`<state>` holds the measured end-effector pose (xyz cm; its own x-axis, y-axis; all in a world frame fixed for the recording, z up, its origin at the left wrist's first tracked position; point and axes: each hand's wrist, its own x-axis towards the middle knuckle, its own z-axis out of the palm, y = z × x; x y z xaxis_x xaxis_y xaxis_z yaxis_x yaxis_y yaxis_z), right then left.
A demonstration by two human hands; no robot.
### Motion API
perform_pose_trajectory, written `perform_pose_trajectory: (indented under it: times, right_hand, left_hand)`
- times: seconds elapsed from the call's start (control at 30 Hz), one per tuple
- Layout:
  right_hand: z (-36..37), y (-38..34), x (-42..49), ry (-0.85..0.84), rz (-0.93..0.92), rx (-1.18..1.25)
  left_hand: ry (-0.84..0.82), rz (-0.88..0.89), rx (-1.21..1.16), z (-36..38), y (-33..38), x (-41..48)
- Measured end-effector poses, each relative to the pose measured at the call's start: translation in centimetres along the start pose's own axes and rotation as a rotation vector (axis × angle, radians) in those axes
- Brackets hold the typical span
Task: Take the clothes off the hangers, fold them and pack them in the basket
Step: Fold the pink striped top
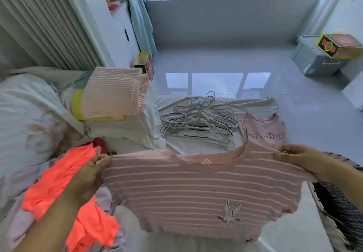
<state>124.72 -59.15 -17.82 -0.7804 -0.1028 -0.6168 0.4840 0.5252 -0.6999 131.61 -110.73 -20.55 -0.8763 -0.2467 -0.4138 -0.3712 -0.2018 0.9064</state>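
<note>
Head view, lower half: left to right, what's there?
Orange garment → left hand pinching one shoulder → pink striped shirt held spread → right hand pinching the other shoulder → dark patterned fabric at the right edge.

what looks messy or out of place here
The empty hangers lie in a tangled heap on the bed, not stacked. An orange garment sits crumpled and unfolded beside the left hand. The striped shirt itself looks undamaged.
</note>
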Motion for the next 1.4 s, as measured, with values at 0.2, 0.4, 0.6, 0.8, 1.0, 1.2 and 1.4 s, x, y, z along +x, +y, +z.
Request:
perform_pose_trajectory:
  times: [0.2,0.4,0.6,0.8,1.0,1.2,1.4]
  right_hand:
    - [0.6,0.6,12.9,0.185,-0.002,-0.149]
    - [5.7,7.8,22.4,0.452,-0.026,0.054]
    - [17.3,24.5,19.3,0.349,0.361,0.088]
    - [24.4,32.0,14.4,0.515,0.571,0.132]
    - [24.8,31.8,13.7,0.508,0.506,0.232]
    - [23.3,30.2,12.9,0.618,0.32,0.33]
    - [21.8,28.7,12.5,0.681,0.247,0.381]
  left_hand:
    - [0.114,-0.003,0.056,5.1,-4.1,13.7]
    - [0.268,-0.093,0.211,6.3,-14.5,18.9]
    - [0.111,-0.508,0.764,3.6,-31.9,8.9]
    - [0.239,-0.446,0.847,4.4,-35.0,7.2]
    - [0.269,-0.503,0.95,4.6,-34.7,8.2]
    - [0.267,-0.493,0.916,3.4,-34.8,8.0]
    - [0.433,-0.406,0.51,3.2,-33.1,8.7]
